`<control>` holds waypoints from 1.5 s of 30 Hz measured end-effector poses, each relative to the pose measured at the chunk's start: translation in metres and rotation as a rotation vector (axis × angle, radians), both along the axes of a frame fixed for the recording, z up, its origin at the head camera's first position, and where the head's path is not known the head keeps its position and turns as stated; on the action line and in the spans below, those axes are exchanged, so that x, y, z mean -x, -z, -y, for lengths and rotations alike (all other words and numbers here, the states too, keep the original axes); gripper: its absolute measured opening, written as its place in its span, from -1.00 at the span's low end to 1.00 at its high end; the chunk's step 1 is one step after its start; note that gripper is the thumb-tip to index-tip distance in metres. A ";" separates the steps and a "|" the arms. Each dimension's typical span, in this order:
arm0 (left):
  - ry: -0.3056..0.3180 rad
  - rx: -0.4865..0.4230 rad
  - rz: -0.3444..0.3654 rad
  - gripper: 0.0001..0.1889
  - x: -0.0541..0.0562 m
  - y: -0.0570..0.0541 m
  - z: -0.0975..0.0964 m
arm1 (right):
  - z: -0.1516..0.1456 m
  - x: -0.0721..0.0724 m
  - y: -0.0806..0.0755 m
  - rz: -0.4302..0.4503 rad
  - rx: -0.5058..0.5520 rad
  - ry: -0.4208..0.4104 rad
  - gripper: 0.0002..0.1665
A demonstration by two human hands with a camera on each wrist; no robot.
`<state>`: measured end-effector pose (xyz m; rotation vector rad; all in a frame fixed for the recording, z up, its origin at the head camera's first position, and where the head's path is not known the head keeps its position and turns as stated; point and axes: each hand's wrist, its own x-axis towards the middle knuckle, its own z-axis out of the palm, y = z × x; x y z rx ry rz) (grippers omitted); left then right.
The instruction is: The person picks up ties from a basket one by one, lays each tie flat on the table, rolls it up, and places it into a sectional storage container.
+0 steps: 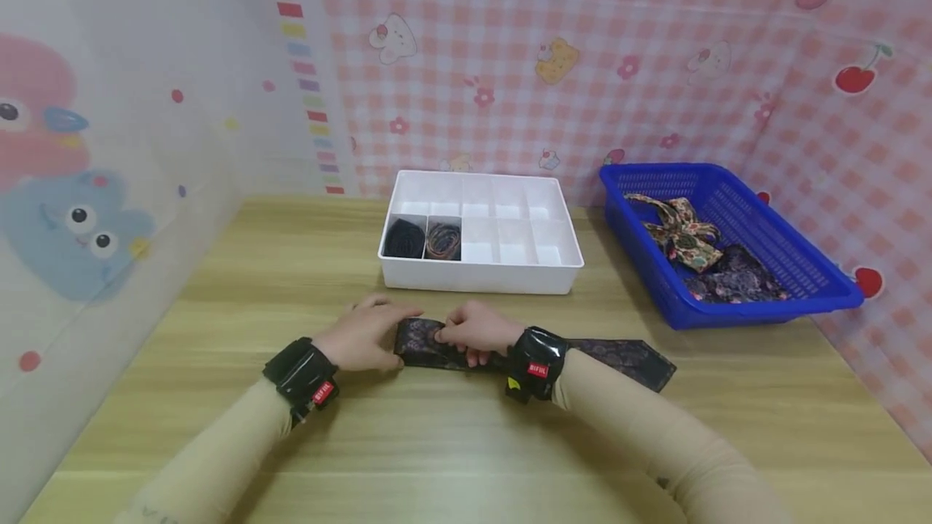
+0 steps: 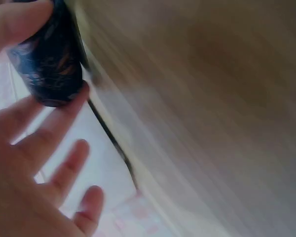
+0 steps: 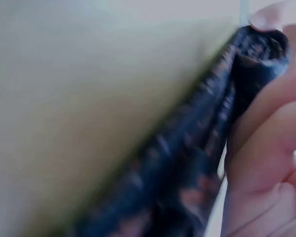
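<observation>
A dark necktie with a floral pattern (image 1: 619, 358) lies lengthwise on the table, its pointed end to the right and its left end doubled over. My left hand (image 1: 362, 335) holds that folded end (image 2: 52, 69) between thumb and fingertips; the other fingers are spread in the left wrist view. Curled over the tie just to the right, my right hand (image 1: 482, 330) grips the fabric near the fold. The right wrist view shows a rounded fold (image 3: 261, 47) by the fingertips and the loose length trailing away. The right wrist hides the tie's middle in the head view.
Behind the hands stands a white divided box (image 1: 476, 275), with a black rolled tie (image 1: 404, 239) and a brownish rolled tie (image 1: 443, 241) in its front left compartments. A blue basket (image 1: 764, 314) at the right holds a floral bow (image 1: 688, 241) and dark floral fabric (image 1: 739, 276).
</observation>
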<state>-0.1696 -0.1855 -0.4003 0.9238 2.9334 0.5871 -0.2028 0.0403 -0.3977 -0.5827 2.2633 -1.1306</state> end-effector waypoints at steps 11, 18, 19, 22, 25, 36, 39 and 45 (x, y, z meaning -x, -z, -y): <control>0.046 -0.107 0.038 -0.17 -0.009 -0.027 0.031 | 0.041 0.001 -0.004 0.051 0.055 -0.012 -0.76; 0.082 -0.202 0.058 -0.19 -0.006 -0.043 0.022 | 0.039 0.002 -0.002 0.203 0.130 0.041 -0.42; 0.096 -0.218 0.064 -0.20 -0.005 -0.043 0.018 | 0.035 0.002 -0.002 0.210 0.131 0.044 -0.39; 0.142 -0.241 0.067 -0.25 -0.001 -0.039 0.006 | 0.025 0.001 -0.001 0.204 0.130 0.045 -0.37; 0.183 -0.271 0.098 -0.30 0.002 -0.033 -0.006 | 0.014 0.001 0.001 0.193 0.117 0.048 -0.41; 0.224 -0.211 0.144 -0.35 0.003 -0.017 -0.031 | -0.009 0.003 0.006 0.068 0.034 0.057 -0.55; 0.213 -0.199 0.126 -0.34 0.004 -0.015 -0.024 | -0.010 0.003 0.006 0.043 0.045 0.051 -0.54; 0.125 -0.030 0.051 -0.07 0.007 -0.008 -0.007 | -0.013 0.000 0.012 0.058 0.062 0.084 -0.59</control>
